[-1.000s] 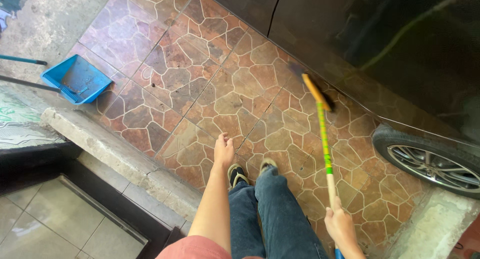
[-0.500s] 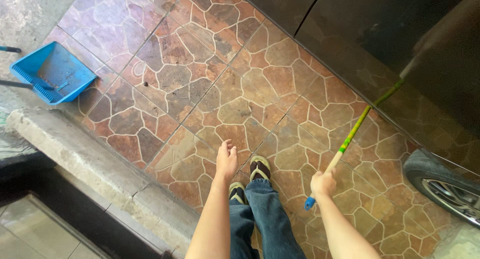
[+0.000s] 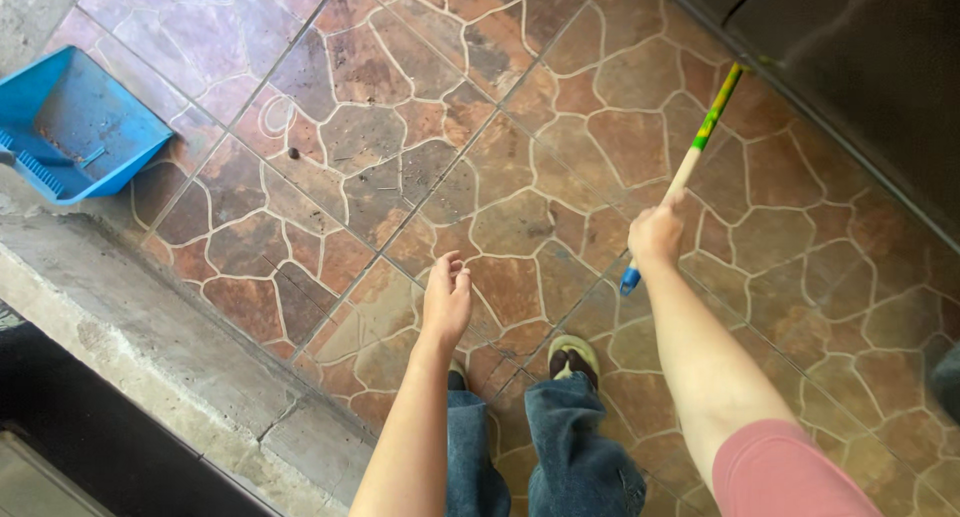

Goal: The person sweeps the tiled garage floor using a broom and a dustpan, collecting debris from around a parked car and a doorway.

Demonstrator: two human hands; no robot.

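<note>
My right hand (image 3: pixel 657 234), fist closed around the broom handle (image 3: pixel 700 147), has pushed it toward one o'clock; left hand (image 3: pixel 446 299) hangs loosely spread, empty.

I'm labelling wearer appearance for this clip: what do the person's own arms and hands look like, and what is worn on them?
Both forearms are bare. The left hand and right hand are bare too, with no gloves, and no rings or watch that I can make out. A short pinkish-red sleeve covers the right upper arm; the left arm shows no sleeve within the picture.
</note>
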